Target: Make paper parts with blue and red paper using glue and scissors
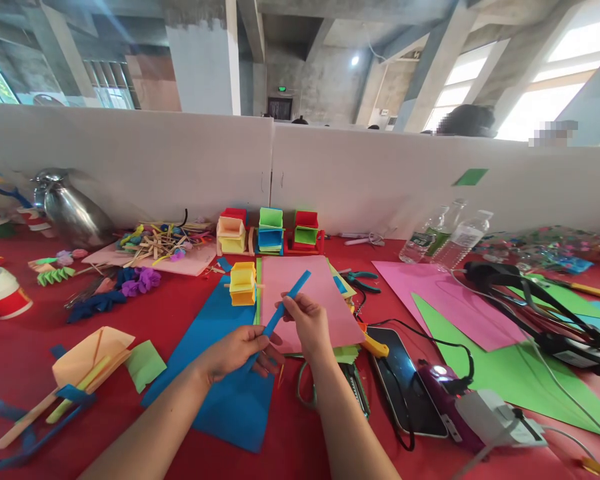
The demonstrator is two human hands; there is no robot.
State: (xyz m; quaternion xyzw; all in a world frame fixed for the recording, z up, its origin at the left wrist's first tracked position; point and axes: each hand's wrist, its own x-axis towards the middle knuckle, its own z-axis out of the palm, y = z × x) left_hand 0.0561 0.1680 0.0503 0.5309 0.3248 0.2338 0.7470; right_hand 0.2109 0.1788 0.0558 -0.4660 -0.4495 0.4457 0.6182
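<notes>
A narrow blue paper strip runs slantwise between my two hands. My left hand grips its lower part between thumb and fingers. Higher up the strip, my right hand pinches it with thumb and fingertips. Beneath the hands lie a pink paper sheet and a large blue paper sheet. A small yellow folded paper piece with a stick through it rests just beyond my left hand.
Folded paper box shapes stand by the white partition. To the right are pliers, a phone, a power strip with cables and plastic bottles. A steel jug and paper cup stand left.
</notes>
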